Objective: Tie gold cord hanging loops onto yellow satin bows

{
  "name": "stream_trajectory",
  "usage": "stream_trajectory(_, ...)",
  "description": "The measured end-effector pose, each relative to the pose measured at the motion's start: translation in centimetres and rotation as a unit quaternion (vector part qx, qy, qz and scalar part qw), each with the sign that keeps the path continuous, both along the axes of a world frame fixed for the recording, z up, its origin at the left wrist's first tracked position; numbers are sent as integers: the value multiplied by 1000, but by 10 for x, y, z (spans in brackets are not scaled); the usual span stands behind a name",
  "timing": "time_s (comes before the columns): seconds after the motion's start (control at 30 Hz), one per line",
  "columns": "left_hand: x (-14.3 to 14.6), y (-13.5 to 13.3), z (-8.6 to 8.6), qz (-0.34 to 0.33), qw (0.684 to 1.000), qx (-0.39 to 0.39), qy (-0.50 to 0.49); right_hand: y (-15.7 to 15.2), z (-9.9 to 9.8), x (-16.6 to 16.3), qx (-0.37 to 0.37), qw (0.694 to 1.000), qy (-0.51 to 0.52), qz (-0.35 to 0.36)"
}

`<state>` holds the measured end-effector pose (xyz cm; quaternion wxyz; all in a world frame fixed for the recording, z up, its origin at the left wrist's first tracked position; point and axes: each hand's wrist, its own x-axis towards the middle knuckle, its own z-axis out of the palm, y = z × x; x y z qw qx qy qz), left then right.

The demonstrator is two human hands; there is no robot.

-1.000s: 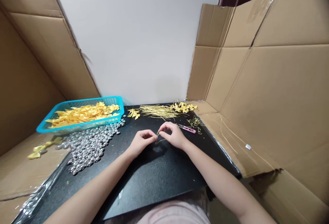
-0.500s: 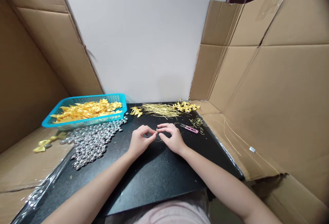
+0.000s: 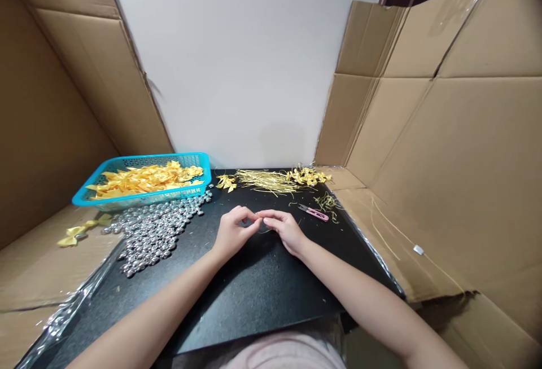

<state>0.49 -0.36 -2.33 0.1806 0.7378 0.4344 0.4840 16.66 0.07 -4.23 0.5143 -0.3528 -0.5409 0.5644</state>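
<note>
My left hand (image 3: 237,229) is closed in a pinch above the middle of the dark table. Fingertip to fingertip with it, my right hand (image 3: 284,230) is pinched too. Between them they grip a thin gold cord (image 3: 265,231), of which a small curve shows just under the fingers; the rest is hidden by the fingertips. Beyond my hands lies a bundle of gold cords (image 3: 266,180), flanked by a few yellow bows (image 3: 226,182) on the left and a heap of yellow bows with cords (image 3: 308,176) on the right. Pink thread snips (image 3: 314,212) rest right of my right hand.
A blue basket (image 3: 141,157) of yellow ribbon bows stands back left. Many silver beads (image 3: 154,231) spread in front of it, beside loose bows (image 3: 71,236) on cardboard. Cord scraps (image 3: 328,202) lie near the snips. Cardboard walls (image 3: 444,132) rise on both sides.
My right hand's fingers have closed in from a looser spread to a pinch against the left fingertips. The view has shifted slightly; the other things lie as before.
</note>
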Motion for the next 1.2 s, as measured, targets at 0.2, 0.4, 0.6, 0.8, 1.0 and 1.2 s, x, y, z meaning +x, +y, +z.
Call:
stream_trajectory(0.2, 1, 2, 0, -50, 997, -59, -28, 3, -1, 1, -84, 993, 72, 31)
stream_trajectory(0.4, 1, 3, 1, -92, 989, -109, -45, 3, 2, 2, -97, 990, 90, 47)
stream_trajectory(0.6, -1, 5, 2, -140, 975, -162, -53, 5, 6, 7, -59, 992, 77, 84)
stream_trajectory(0.8, -2, 6, 1, -188, 958, -210, -60, 8, 4, 10, -51, 986, 82, 135)
stream_trajectory(1.0, -5, 9, -1, -220, 941, -248, -65, 10, 1, 12, -25, 984, 71, 163)
stream_trajectory(1.2, -6, 9, 1, -254, 922, -285, -64, 11, 4, 18, -3, 977, 35, 211)
